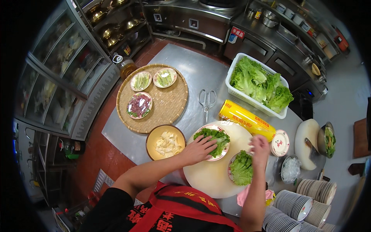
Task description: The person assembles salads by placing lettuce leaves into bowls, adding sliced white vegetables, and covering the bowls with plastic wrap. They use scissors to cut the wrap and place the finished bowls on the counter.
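Note:
My left hand [200,150] lies with its fingers stretched out over green leaf lettuce [218,140] on a patterned plate [223,155]. Curled fingers show on my right hand [259,146], slightly blurred, above the board beside a yellow roll of plastic wrap [247,119]; whether anything thin is pinched in them cannot be made out. Below that hand, a second plate [230,174] carries another heap of lettuce [242,168]. Both plates stand on a round white cutting board [210,179].
Scissors [207,106] lie between the wrap and a bamboo tray [174,104] of covered dishes. A yellow-brown bowl [149,149] of pale pieces stands left of the board. Behind the wrap is a white basket [232,87] of lettuce. A cleaver [313,150] and stacked plates [291,205] are at right.

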